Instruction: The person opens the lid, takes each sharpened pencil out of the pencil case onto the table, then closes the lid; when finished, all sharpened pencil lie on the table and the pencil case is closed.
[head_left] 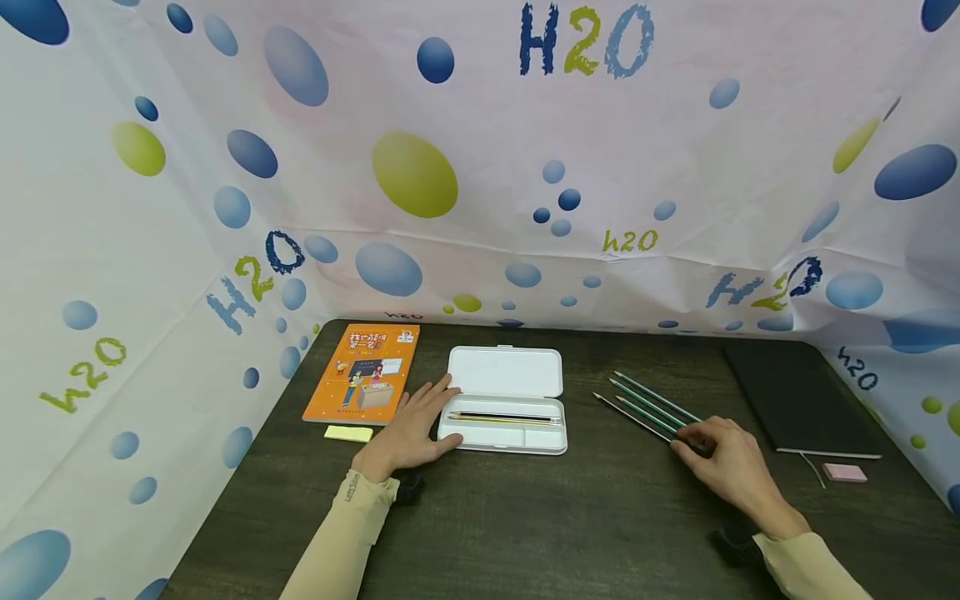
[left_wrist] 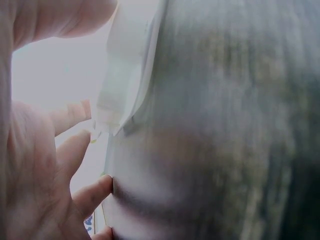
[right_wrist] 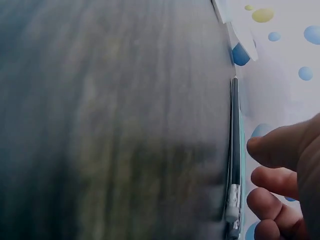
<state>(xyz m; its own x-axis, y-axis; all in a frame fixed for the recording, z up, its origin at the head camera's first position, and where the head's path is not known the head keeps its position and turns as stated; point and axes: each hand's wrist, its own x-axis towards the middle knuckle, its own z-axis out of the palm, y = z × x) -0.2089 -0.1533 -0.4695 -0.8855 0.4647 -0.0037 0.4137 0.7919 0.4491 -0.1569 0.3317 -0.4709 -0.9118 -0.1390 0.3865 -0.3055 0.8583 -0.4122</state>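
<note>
A white pencil case (head_left: 505, 372) lies with its lid raised at the back; black and yellow pencils (head_left: 504, 418) lie inside it. My left hand (head_left: 415, 422) is at the case's left side with fingers spread, thumb at the front left corner and index fingertip near the hinge. In the left wrist view the case's wall (left_wrist: 127, 65) runs beside the thumb. On the right, several pencils (head_left: 651, 402), one dark and the others green, fan out on the table. My right hand (head_left: 723, 458) is at their near ends, thumb and fingertips apart beside the dark pencil (right_wrist: 235, 135) in the right wrist view.
An orange book (head_left: 363, 375) lies at the back left, with a yellow sticky-note pad (head_left: 348, 433) in front of it. At the right are a black notebook (head_left: 798, 400) and a pink eraser (head_left: 844, 472). A printed curtain (head_left: 480, 250) surrounds the dark table (head_left: 570, 525).
</note>
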